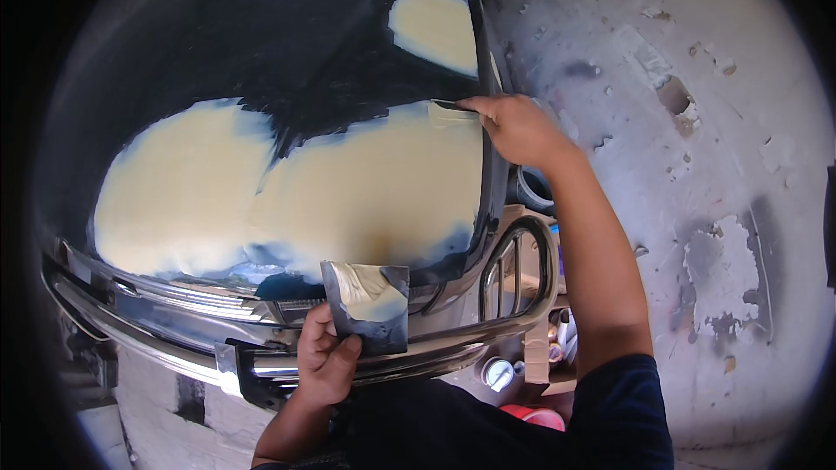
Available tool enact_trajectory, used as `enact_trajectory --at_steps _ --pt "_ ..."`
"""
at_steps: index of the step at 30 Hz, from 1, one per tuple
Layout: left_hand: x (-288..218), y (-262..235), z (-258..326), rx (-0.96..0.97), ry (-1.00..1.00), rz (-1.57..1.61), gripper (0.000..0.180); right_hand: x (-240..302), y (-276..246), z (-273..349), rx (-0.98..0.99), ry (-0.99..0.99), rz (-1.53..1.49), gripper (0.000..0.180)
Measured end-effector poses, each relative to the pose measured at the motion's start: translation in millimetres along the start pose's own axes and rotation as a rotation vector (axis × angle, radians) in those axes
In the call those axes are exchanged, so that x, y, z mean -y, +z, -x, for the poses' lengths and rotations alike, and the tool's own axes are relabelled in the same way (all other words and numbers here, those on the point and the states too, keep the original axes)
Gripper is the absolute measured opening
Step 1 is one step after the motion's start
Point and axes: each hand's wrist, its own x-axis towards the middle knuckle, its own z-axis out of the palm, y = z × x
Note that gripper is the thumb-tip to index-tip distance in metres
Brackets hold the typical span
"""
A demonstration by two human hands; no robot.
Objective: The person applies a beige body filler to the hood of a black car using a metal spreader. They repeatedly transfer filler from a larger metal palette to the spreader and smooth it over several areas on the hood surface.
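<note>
Scuffed grey floor (557, 43), flaking in places, spread to the right of a dark car hood (261, 26); a broad cream patch of filler (374, 174) covered much of its front, with a smaller cream patch (433, 28) farther up near the right edge; a shiny bumper bar (165, 357) curved below, and a cardboard box (535, 357) stood beside the bar's right end.

Near the hood's front edge, the left hand (329, 357) had a dark square board (383, 335) pinched at its lower left edge, thumb on the face; a pale dollop of paste (361, 287) lay on its upper part. Beyond, at the big patch's upper right corner, the right hand (515, 126) was closed about the near end of a thin spreader (449, 105), index finger reaching along it; how the other fingers gripped could not be told.

By the look of it, the board was light and stiff, best held by a bare edge and kept fairly level, since the paste seemed soft enough to slide; the spreader was probably light and a little springy, best taken at the end away from the filler, where smears would not make it slippery.
</note>
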Motion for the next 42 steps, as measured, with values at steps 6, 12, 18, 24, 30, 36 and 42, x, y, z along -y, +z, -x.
enact_trajectory --at_steps 6,12,18,24,30,36,42 --pt "3.2 -2.9 1.7 0.001 0.004 -0.025 0.047 7.6 12.0 24.4 -0.049 -0.043 0.003 0.035" --pt "2.5 -2.9 2.4 0.003 0.011 -0.028 0.047 37.9 21.1 53.6 -0.126 -0.033 -0.008 0.039" --pt "4.9 -5.6 2.6 0.003 0.004 -0.026 0.048 57.0 27.1 79.0 -0.158 -0.05 -0.002 0.045" --pt "7.2 -5.2 3.2 -0.039 0.019 -0.018 0.048 73.7 38.6 104.2 -0.191 -0.041 0.064 0.048" --pt "6.7 -4.4 1.9 -0.052 0.031 0.033 0.05 93.4 47.2 128.7 -0.216 -0.023 0.159 0.046" --pt "5.7 -5.6 2.3 -0.089 0.003 0.031 0.051 106.3 60.7 150.8 -0.276 -0.031 0.177 0.046" --pt "3.0 8.1 -2.1 -0.163 0.044 0.076 0.052 114.0 70.9 172.0 -0.306 -0.086 0.184 0.038"
